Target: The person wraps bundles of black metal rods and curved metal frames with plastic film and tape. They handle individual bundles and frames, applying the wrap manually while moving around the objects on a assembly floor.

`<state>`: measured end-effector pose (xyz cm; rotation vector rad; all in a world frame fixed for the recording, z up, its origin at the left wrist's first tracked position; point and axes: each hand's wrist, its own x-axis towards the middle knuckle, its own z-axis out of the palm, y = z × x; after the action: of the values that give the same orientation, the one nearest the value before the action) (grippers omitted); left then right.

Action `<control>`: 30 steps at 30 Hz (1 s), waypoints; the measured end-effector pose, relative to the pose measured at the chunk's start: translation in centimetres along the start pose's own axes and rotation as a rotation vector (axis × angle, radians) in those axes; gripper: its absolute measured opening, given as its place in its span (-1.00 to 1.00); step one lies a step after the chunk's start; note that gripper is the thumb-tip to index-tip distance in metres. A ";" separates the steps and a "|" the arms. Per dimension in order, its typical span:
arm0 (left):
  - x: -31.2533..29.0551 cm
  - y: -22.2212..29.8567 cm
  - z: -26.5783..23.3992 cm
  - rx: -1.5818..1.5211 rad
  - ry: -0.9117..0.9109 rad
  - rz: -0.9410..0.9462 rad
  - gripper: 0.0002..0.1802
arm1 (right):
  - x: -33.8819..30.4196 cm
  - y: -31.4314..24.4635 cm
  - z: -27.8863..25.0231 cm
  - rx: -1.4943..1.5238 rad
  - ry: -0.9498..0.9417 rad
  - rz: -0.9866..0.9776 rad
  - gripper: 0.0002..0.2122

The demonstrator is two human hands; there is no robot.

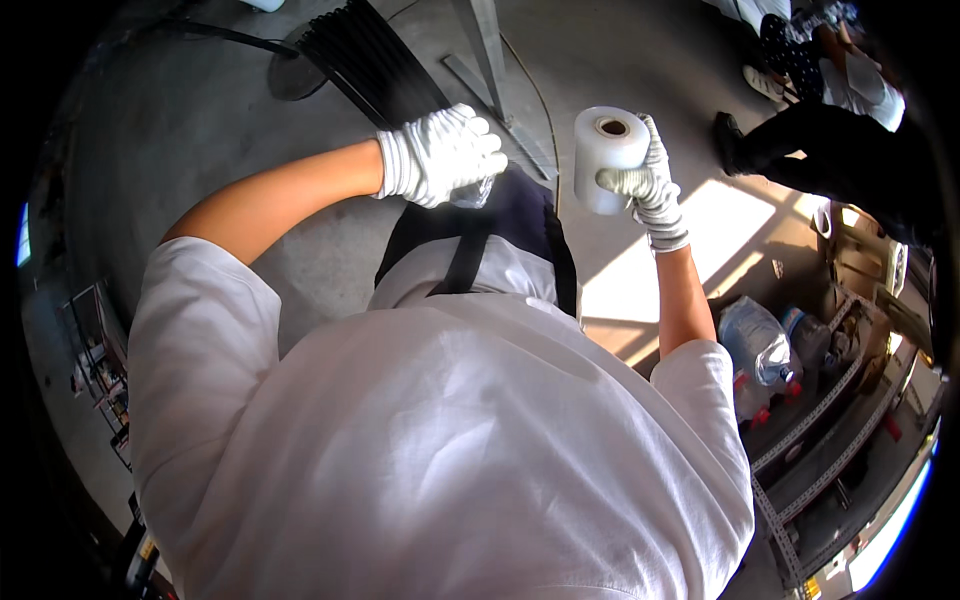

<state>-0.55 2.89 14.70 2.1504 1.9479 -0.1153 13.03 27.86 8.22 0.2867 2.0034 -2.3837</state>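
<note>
White knitted work gloves cover both my hands. My right hand (655,190) grips a roll of clear stretch film (602,165) from its right side, thumb across the front. The roll is upright, and its brown cardboard core shows at the top. To the left of the roll, my left hand (440,155) is closed with the fingers curled in. A crumpled bit of clear plastic film (472,192) sticks out beneath those fingers. Whether it joins the roll cannot be made out. Past my left hand lies a bundle of long black bars or tubes (375,60).
A grey metal post (485,50) rises beyond my hands, with a flat metal bar (500,115) at its foot. Other people (820,140) are at the upper right. A metal shelf (820,410) and large clear plastic bottles (755,340) stand at my right. A rack (95,350) is at far left.
</note>
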 end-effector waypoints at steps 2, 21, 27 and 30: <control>0.5 -0.5 0.5 0.027 0.070 0.042 -0.56 | -2.9 -1.6 0.5 0.177 -0.063 0.053 -0.23; -2.5 3.6 0.5 0.081 0.688 -0.363 -0.69 | -0.2 9.7 22.3 0.009 -0.121 -0.083 -0.28; -10.9 15.5 13.1 -0.886 0.881 -1.252 -0.45 | -2.2 6.7 22.8 0.134 -0.328 0.057 -0.31; -8.0 15.4 14.6 -0.927 1.081 -1.236 -0.45 | -3.1 6.6 23.5 0.204 -0.368 0.208 -0.30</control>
<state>15.25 -9.51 4.19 0.1537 2.6228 1.6012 13.87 3.34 6.05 0.0473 1.5019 -2.3065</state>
